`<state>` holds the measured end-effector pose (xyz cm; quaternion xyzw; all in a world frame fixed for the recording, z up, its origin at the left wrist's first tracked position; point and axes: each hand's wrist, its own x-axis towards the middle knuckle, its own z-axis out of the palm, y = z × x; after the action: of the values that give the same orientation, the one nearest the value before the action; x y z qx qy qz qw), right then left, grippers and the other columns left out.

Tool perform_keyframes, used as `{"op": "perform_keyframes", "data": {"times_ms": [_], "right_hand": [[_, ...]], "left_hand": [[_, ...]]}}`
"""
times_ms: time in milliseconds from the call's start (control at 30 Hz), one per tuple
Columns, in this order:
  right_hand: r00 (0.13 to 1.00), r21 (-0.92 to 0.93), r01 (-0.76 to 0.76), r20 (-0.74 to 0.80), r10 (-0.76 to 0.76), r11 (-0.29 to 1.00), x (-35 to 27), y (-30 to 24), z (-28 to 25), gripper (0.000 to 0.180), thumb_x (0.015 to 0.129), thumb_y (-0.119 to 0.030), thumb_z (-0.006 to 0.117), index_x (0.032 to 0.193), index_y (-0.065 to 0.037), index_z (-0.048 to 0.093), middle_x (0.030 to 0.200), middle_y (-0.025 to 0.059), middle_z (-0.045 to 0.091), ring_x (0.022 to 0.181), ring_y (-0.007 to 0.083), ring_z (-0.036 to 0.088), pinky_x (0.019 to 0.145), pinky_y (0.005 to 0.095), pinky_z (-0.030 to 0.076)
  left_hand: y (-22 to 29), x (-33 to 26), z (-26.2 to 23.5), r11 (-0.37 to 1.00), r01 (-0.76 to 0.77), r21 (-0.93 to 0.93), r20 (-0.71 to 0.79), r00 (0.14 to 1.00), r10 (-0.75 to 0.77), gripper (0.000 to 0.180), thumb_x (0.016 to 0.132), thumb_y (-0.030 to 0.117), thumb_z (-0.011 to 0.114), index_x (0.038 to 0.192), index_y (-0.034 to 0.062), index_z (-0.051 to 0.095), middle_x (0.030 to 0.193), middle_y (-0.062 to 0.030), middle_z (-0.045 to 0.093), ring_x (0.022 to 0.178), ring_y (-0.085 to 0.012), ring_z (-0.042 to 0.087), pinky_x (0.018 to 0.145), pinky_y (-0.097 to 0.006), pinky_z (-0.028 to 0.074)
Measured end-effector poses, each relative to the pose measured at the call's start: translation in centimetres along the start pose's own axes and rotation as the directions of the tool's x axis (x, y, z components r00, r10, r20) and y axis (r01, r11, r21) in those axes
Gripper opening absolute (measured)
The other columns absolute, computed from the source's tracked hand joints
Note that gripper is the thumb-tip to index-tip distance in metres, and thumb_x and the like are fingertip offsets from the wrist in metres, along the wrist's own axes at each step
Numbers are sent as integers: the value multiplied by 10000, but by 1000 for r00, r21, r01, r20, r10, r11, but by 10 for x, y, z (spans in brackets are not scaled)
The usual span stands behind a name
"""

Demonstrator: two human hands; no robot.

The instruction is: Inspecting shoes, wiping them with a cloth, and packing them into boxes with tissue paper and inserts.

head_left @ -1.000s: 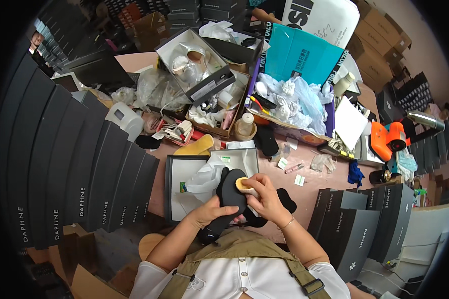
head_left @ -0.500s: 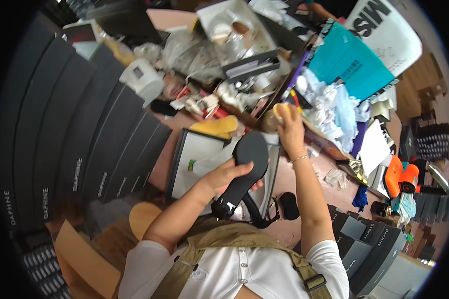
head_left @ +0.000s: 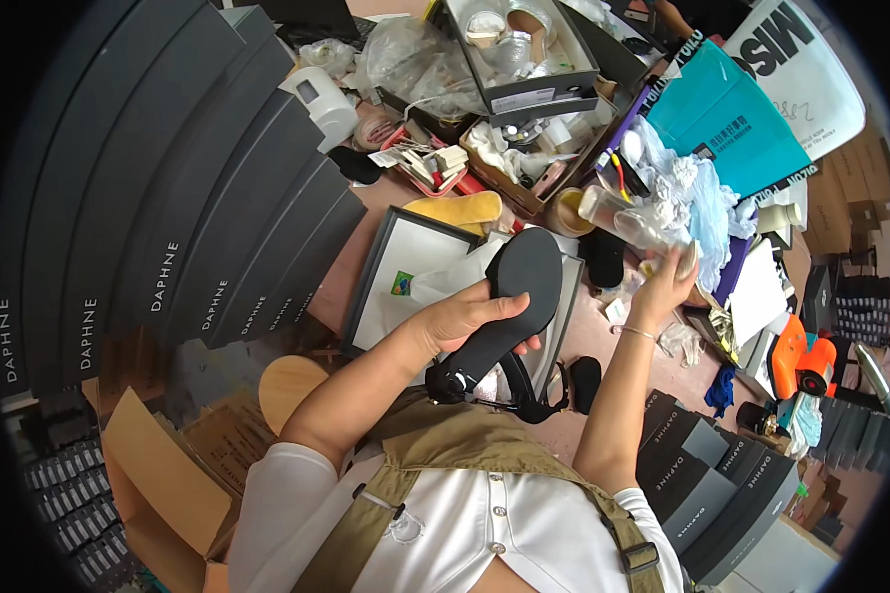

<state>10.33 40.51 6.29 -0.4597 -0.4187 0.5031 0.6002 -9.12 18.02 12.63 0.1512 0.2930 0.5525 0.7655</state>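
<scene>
At the near middle of the pink table (head_left: 351, 267), I record a black sandal (head_left: 527, 272) held up before the person, its flat sole facing the camera and its heel end pointing near and left. The left hand (head_left: 465, 318) is clamped around its narrow part, thumb across the sole. Well apart and to the right, the right hand (head_left: 663, 292) has its fingers closed about one end of a clear bottle (head_left: 631, 222), which lies tilted in its grip; I cannot tell whether the bottle is capped. Beyond the sandal is an uncovered shoe box (head_left: 410, 247) with white paper (head_left: 455, 282) loose inside. A yellow pad (head_left: 465, 209) lies beyond its far edge; dark boxes (head_left: 168, 198) are stacked at left. On progress, I judge the work to be partway: sandal out, bottle taken up, paper not around the sandal, sandal not laid in the box. Nothing visible shows bottle and sole touching. I see no mark on the sole, and cannot establish how much handling remains.
</scene>
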Motion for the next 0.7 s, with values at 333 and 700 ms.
{"op": "perform_keyframes", "data": {"times_ms": [333, 700], "right_hand": [[979, 211, -102, -150, 135, 972, -30, 30, -5, 279, 923, -120, 549, 1192, -69, 497, 1098, 87, 555, 915, 239, 591, 728, 379, 559], [846, -661, 455, 531, -58, 597, -22, -5, 63, 376, 863, -174, 569, 1230, -102, 540, 1185, 180, 475, 1033, 336, 515, 895, 373, 430]], "left_hand": [[-35, -37, -10, 958, 271, -96, 80, 961, -264, 564, 896, 262, 583, 1326, -37, 375, 1031, -159, 594, 857, -205, 636, 750, -316, 541], [-36, -46, -12, 953, 248, 174, 50, 964, -260, 559, 829, 128, 661, 1309, -15, 414, 987, -110, 599, 817, -164, 620, 723, -289, 527]]}}
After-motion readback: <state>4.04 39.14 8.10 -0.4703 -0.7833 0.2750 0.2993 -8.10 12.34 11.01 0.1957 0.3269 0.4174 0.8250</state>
